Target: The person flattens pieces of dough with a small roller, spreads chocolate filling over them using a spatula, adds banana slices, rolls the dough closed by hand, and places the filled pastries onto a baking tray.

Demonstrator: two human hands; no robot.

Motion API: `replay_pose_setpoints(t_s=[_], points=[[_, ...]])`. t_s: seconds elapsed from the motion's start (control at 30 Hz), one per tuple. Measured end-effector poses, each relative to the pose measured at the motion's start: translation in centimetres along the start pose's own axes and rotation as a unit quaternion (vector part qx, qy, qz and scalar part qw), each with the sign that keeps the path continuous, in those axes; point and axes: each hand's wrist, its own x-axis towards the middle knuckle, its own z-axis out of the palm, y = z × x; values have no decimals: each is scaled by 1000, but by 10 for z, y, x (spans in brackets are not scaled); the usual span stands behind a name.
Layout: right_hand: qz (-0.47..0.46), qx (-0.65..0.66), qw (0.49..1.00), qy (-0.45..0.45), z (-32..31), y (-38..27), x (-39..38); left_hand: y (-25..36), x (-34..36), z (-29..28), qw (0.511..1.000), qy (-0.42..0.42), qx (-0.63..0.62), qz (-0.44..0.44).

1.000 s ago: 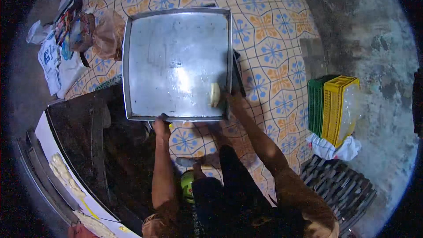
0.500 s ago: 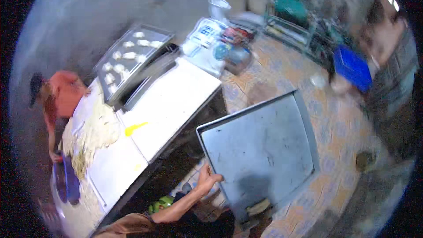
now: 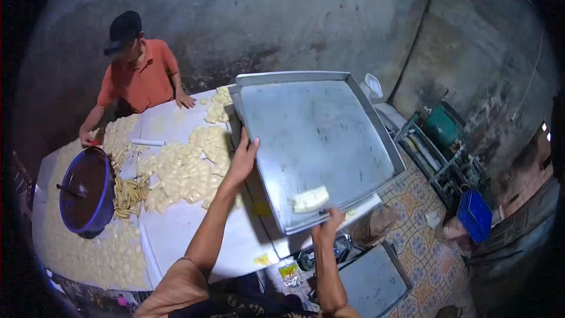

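Note:
A large grey metal baking tray [image 3: 318, 123] with raised edges is held tilted over the right part of the white table. My left hand [image 3: 242, 160] is closed on its left edge. My right hand [image 3: 329, 227] grips the near edge, close to a pale piece of dough [image 3: 310, 199] lying inside the tray. Many flat, pale yellow dough pieces [image 3: 185, 171] cover the table left of the tray. Beside them lie a heap of yellowish strips [image 3: 129, 196] and a blue-rimmed basin [image 3: 106, 200] with something dark brown inside.
Across the table [image 3: 182, 247], a person [image 3: 141, 79] in an orange shirt and dark cap reaches toward the basin. A white rod [image 3: 148, 142] lies on the tabletop. Below right is another metal tray [image 3: 374, 280]. A green machine [image 3: 438, 135] and a blue crate [image 3: 474, 215] stand farther right.
The tray in my hands has moved from over the tiled floor to over the table. My right hand now shows on its near edge. The view has swung left.

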Motion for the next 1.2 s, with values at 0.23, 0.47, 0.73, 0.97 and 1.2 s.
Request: replay_pose_setpoints(t_s=[0.23, 0.47, 0.73, 0.97, 1.2], points=[[-128, -110, 983, 67, 161, 122, 134, -86, -126, -99, 993, 77, -55, -74], [103, -240, 927, -269, 115, 84, 96, -219, -341, -190, 944, 307, 16, -123], [-151, -687, 608, -369, -27, 13, -27, -170, -370, -177, 877, 91, 470, -37], [-126, -721, 431, -528, -167, 27, -140, -164, -360, -156, 853, 188, 480, 86], [-168, -770, 385, -480, -162, 37, -159, -167, -370, -174, 855, 161, 492, 24]])
